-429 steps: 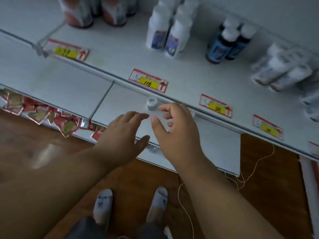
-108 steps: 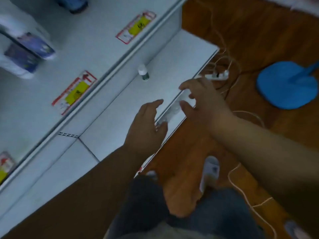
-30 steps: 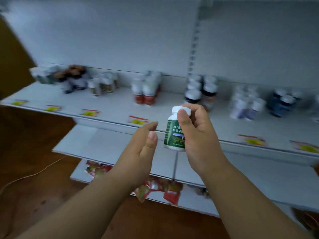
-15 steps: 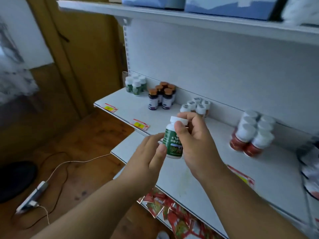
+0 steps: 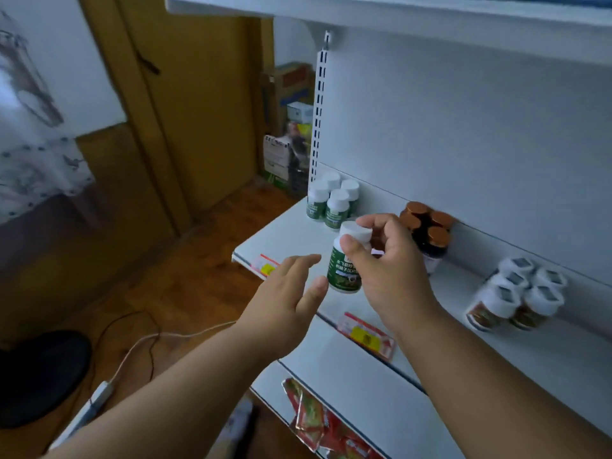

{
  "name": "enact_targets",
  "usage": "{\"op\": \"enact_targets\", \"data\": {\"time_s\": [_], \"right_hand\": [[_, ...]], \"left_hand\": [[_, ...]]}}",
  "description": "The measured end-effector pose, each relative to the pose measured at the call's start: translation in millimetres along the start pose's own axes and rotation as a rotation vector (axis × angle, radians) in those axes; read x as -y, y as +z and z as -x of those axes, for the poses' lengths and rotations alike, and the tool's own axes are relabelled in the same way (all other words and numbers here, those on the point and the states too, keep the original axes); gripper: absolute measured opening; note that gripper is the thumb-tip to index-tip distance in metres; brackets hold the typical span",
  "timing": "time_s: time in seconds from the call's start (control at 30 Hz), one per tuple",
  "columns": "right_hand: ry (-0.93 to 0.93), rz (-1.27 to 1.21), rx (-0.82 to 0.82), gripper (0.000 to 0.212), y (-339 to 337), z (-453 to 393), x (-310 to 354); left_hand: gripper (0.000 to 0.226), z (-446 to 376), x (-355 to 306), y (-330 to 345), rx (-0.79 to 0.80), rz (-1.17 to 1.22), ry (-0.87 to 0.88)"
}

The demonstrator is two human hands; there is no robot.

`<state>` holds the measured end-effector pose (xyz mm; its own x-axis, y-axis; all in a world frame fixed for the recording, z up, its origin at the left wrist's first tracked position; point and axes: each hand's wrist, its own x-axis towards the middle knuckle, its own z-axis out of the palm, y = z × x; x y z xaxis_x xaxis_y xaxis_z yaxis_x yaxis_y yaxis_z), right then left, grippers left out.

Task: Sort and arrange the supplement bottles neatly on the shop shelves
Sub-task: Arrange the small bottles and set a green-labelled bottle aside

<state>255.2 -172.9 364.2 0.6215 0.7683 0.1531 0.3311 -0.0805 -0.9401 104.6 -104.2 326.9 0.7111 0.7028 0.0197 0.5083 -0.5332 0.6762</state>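
My right hand (image 5: 387, 270) grips a white bottle with a green label (image 5: 344, 270) by its cap and upper body, holding it upright above the left end of the white shelf (image 5: 288, 236). My left hand (image 5: 284, 299) is open just left of the bottle, thumb near its base, not holding it. Behind stands a group of several matching green-label bottles (image 5: 331, 202) at the shelf's far left corner. To their right are dark bottles with copper caps (image 5: 427, 233), partly hidden by my right hand, and farther right white-capped bottles with red-brown labels (image 5: 516, 296).
Red and yellow price tags (image 5: 367, 334) line the shelf edge. A lower shelf (image 5: 347, 382) sits below, with red sachets (image 5: 318, 422) under it. Another shelf (image 5: 397, 11) runs overhead. Cardboard boxes (image 5: 288, 127) stand left of the unit. A power strip with cord (image 5: 99, 392) lies on the wooden floor.
The view has swung left toward the shelf's end. My right hand has carried the green-label bottle closer to the matching group, and my left hand has come off the bottle and opened.
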Motion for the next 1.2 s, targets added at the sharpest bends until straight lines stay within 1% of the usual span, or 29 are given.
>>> {"op": "enact_targets", "data": {"time_s": [0.13, 0.17, 0.27, 0.4, 0.5, 0.67, 0.77, 0.93, 1.07, 1.17, 1.2], "right_hand": [[0.031, 0.116, -0.149, 0.030, 60.5, -47.8, -12.2], [0.044, 0.147, -0.168, 0.031, 75.0, -58.5, -15.9], [0.077, 0.319, -0.190, 0.030, 110.2, -85.2, -19.1], [0.042, 0.593, -0.171, 0.031, 140.5, -114.0, -24.0], [0.039, 0.767, -0.220, 0.030, 151.0, -129.3, -30.6], [0.087, 0.780, -0.248, 0.027, 159.7, -140.7, -41.9], [0.061, 0.757, -0.295, 0.023, 164.8, -146.1, -49.7], [0.066, 0.773, -0.298, 0.022, 166.0, -150.8, -53.0], [0.075, 0.778, -0.313, 0.025, 170.0, -150.3, -55.6], [0.089, 0.724, -0.326, 0.033, 172.3, -139.7, -52.8], [0.087, 0.714, -0.344, 0.035, 174.3, -131.5, -49.1]], "left_hand": [[0.094, -77.4, 62.9, -25.7, 0.143, -0.118, 0.110], [0.093, -95.7, 76.9, -31.6, 0.164, -0.169, 0.137], [0.076, -141.4, 109.2, -40.4, 0.207, -0.332, 0.190], [0.084, -179.9, 133.0, -35.6, 0.300, -0.450, 0.223], [0.089, -202.6, 142.7, -28.0, 0.340, -0.505, 0.291], [0.088, -219.3, 153.5, -19.0, 0.335, -0.498, 0.307], [0.088, -223.4, 158.9, -14.8, 0.328, -0.499, 0.294], [0.088, -224.8, 160.3, -10.6, 0.335, -0.519, 0.280], [0.088, -225.7, 159.7, -11.2, 0.345, -0.538, 0.285], [0.087, -225.9, 162.8, -17.7, 0.363, -0.509, 0.307], [0.088, -218.8, 166.2, -22.3, 0.340, -0.496, 0.315]]}}
